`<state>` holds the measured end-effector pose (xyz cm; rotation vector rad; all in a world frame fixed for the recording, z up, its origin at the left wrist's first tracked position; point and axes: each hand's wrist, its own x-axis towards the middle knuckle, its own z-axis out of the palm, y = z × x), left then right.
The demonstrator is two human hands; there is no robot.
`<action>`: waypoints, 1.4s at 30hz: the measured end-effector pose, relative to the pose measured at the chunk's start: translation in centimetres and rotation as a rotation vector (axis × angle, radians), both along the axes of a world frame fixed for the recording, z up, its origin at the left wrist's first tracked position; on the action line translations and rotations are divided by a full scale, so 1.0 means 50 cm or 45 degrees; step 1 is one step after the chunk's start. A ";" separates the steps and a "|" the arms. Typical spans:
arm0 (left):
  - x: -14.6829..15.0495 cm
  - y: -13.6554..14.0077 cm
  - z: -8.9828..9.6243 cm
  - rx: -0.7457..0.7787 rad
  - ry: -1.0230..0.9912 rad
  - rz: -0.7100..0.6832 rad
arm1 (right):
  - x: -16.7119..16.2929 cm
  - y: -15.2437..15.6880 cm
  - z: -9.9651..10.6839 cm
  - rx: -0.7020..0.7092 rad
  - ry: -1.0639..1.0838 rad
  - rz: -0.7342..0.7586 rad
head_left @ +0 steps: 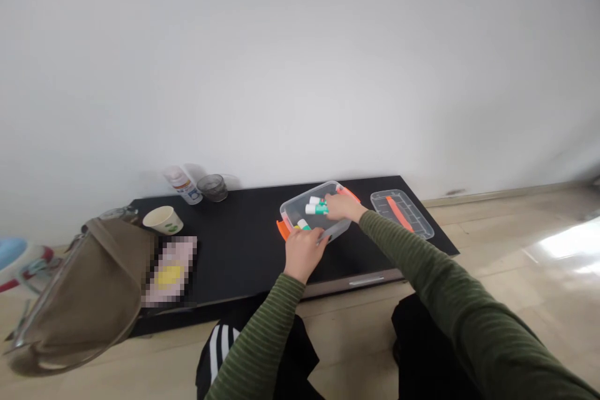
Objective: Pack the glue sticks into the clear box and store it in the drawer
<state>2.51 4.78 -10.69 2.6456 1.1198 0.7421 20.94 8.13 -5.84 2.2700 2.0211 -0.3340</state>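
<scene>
A clear plastic box (300,202) with orange clasps stands on the black tabletop. Over its inside, my right hand (344,206) is closed around glue sticks (317,209) with white caps and green labels; at least two stick out to the left of its fingers. My left hand (304,253) is closed at the near left edge of the box, its fingertips hidden partly behind the rim. Right by those fingers another glue stick (304,225) shows its white cap, and a bit of yellow is visible beside it. The clear lid (415,209) with an orange strip lies to the right.
Along the back left are a spray can (184,185) and a dark glass bowl (212,187). A paper cup (163,220), a blurred pink-and-yellow item (171,272) and a brown bag (94,287) occupy the left end. The wall rises behind the black table (234,250).
</scene>
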 end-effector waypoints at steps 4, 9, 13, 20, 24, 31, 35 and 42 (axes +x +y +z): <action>0.002 0.002 0.015 -0.013 -0.202 -0.052 | 0.016 -0.079 0.044 0.512 0.035 0.029; -0.001 -0.046 0.037 -0.293 -0.623 -0.256 | 0.014 -0.209 0.024 0.746 -0.090 0.255; 0.018 -0.089 0.038 -0.509 -0.567 -0.228 | 0.001 -0.276 -0.036 0.811 -0.160 0.367; 0.070 -0.126 0.039 -0.619 -0.190 -0.139 | 0.023 -0.338 -0.108 0.919 -0.172 0.144; 0.100 -0.133 0.033 -0.677 -0.042 -0.069 | 0.039 -0.351 -0.117 0.835 -0.211 0.068; 0.119 -0.106 0.032 -0.668 0.081 0.071 | 0.112 -0.320 -0.129 0.552 -0.129 -0.076; 0.129 -0.096 0.006 -0.540 0.337 0.018 | 0.169 -0.305 -0.153 0.241 0.131 -0.578; 0.210 -0.084 -0.086 -0.263 0.646 -0.093 | 0.141 -0.260 -0.175 0.055 0.100 -0.790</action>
